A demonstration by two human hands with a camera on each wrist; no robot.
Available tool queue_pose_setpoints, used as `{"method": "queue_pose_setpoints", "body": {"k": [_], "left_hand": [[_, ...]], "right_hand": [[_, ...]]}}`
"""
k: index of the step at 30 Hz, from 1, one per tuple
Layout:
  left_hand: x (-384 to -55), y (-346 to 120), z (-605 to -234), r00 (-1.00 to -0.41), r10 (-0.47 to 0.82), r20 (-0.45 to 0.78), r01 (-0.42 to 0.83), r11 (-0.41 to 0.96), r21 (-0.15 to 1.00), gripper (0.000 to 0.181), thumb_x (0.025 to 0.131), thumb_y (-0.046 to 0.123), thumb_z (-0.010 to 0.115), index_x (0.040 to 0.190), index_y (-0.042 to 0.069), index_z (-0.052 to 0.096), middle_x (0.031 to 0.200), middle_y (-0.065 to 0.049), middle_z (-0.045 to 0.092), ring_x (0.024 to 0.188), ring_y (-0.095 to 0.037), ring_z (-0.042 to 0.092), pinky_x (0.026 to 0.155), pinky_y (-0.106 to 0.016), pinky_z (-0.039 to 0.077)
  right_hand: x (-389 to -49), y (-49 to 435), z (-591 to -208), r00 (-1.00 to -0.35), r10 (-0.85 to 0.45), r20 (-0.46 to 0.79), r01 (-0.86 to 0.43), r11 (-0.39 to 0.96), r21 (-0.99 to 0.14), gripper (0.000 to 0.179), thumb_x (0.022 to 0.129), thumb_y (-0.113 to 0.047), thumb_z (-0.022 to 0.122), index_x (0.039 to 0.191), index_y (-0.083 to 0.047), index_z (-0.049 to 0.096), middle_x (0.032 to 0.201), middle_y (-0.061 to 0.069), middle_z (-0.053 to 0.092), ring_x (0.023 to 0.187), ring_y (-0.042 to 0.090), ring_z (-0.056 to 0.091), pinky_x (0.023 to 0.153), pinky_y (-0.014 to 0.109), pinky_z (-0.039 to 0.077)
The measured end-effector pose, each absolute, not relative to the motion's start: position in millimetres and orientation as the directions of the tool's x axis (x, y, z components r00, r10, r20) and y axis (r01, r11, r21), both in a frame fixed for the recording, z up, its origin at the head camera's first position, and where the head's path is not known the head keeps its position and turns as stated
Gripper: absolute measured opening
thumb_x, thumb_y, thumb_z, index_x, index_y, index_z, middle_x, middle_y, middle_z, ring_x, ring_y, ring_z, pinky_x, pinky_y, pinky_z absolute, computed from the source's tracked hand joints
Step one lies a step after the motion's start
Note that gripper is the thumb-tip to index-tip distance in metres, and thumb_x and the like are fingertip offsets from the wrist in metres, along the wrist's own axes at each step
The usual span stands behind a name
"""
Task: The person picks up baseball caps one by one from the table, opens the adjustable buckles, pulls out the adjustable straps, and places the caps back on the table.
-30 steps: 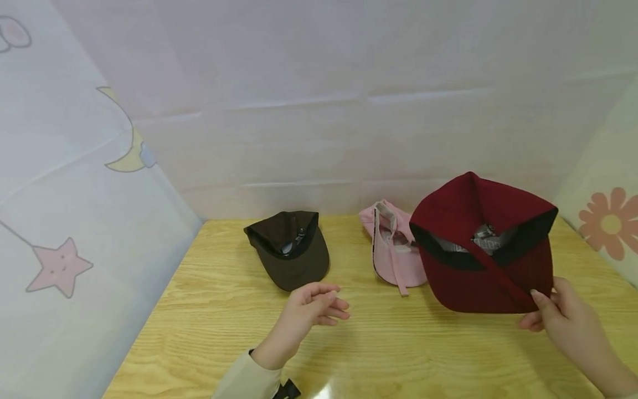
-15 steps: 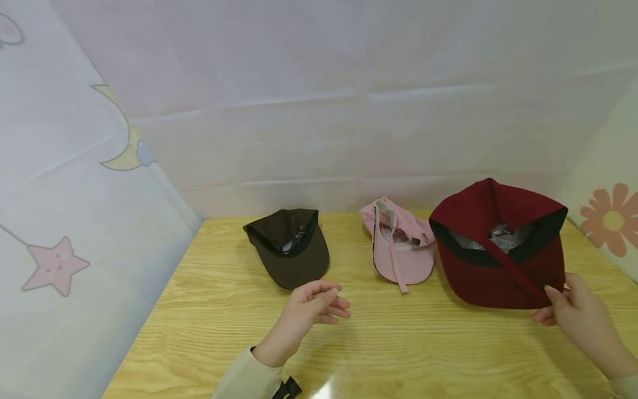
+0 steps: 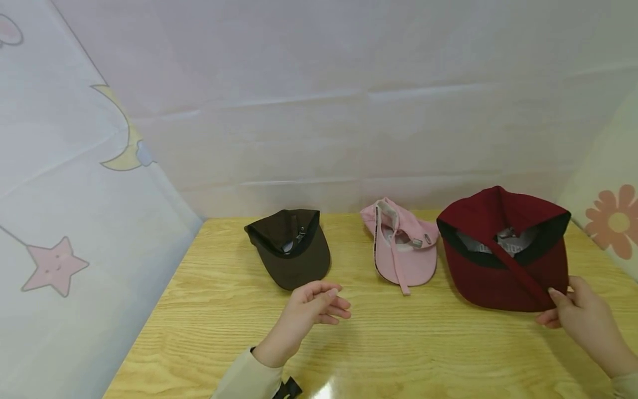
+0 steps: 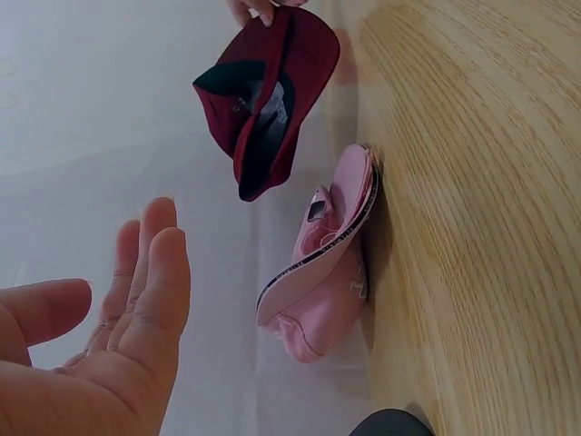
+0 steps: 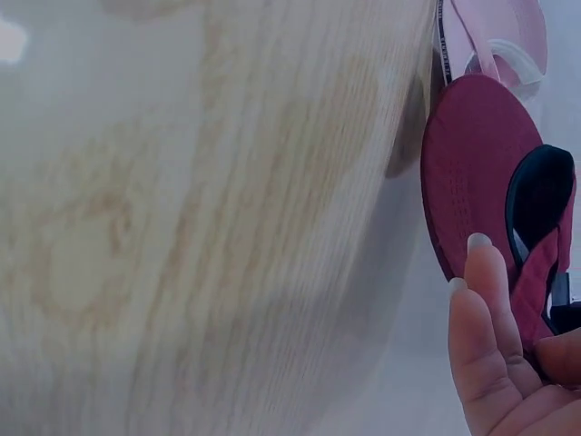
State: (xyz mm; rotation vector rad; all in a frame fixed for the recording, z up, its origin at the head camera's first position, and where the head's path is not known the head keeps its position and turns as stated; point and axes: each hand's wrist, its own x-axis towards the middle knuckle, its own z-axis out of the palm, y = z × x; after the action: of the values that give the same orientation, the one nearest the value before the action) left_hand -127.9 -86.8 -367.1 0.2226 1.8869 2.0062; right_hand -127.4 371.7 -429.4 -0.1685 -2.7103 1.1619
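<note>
In the head view, my right hand (image 3: 585,313) pinches the brim corner of a dark red cap (image 3: 503,249), thumb on the strap that crosses the brim. The cap's opening faces me, and the left wrist view shows it raised off the table. A pink cap (image 3: 406,244) rests just left of it, its strap hanging over the brim. Farther left lies a dark brown cap (image 3: 289,249), opening also toward me. My left hand (image 3: 309,307) hovers in front of the brown cap's brim, fingers loosely extended and holding nothing. In the right wrist view, fingers (image 5: 490,336) lie along the red brim.
The caps are along the back of a wooden table (image 3: 379,343). A pale cloth backdrop (image 3: 319,138) stands right behind them, and printed side panels flank the table, with a star (image 3: 56,266) on the left and a flower (image 3: 618,221) on the right.
My right hand has carried the red cap to the right and slightly lower, uncovering the pink cap's right side. The left hand has stayed in place.
</note>
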Motion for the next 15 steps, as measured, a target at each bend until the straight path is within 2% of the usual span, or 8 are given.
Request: {"method": "queue_pose_setpoints", "body": {"k": [1, 4, 9, 15], "left_hand": [[-127.7, -86.7, -366.9, -0.916, 0.374, -0.145, -0.167, -0.027, 0.986, 0.035, 0.100, 0.020, 0.054, 0.123, -0.007, 0.055, 0.100, -0.012, 0.070, 0.089, -0.021, 0.070, 0.077, -0.031, 0.055], [-127.0, -86.8, -366.9, -0.916, 0.373, -0.146, -0.167, -0.025, 0.986, 0.034, 0.101, 0.019, 0.054, 0.123, -0.007, 0.055, 0.100, -0.013, 0.070, 0.090, -0.022, 0.070, 0.077, -0.032, 0.055], [-126.5, -87.4, -366.1, -0.919, 0.373, -0.130, -0.151, -0.027, 0.988, 0.034, 0.101, 0.019, 0.053, 0.123, -0.007, 0.054, 0.101, -0.013, 0.070, 0.091, -0.024, 0.070, 0.079, -0.034, 0.055], [-126.2, -87.0, -363.4, -0.921, 0.371, -0.121, -0.142, -0.029, 0.989, 0.035, 0.101, 0.020, 0.054, 0.122, -0.007, 0.055, 0.100, -0.011, 0.070, 0.091, -0.023, 0.070, 0.079, -0.033, 0.055]], "right_hand": [[-127.3, 369.1, -426.2, -0.978, 0.180, 0.107, 0.046, 0.684, -0.728, 0.025, 0.104, -0.003, 0.029, 0.115, 0.020, 0.031, 0.061, 0.013, 0.063, 0.047, 0.012, 0.061, 0.045, 0.029, 0.051], [-129.0, 369.2, -424.8, -0.982, 0.181, 0.059, 0.080, 0.671, -0.737, 0.030, 0.105, -0.004, 0.027, 0.117, 0.023, 0.028, 0.063, 0.014, 0.063, 0.049, 0.014, 0.062, 0.047, 0.029, 0.052], [-133.4, 374.6, -428.8, -0.981, 0.195, -0.009, 0.134, 0.644, -0.753, 0.035, 0.106, -0.011, 0.023, 0.119, 0.022, 0.026, 0.067, 0.011, 0.064, 0.054, 0.018, 0.065, 0.050, 0.034, 0.054], [-138.0, 376.5, -427.2, -0.983, 0.172, -0.063, 0.158, 0.624, -0.765, 0.036, 0.106, -0.008, 0.022, 0.121, 0.025, 0.024, 0.070, 0.012, 0.064, 0.056, 0.018, 0.065, 0.052, 0.032, 0.054]]}}
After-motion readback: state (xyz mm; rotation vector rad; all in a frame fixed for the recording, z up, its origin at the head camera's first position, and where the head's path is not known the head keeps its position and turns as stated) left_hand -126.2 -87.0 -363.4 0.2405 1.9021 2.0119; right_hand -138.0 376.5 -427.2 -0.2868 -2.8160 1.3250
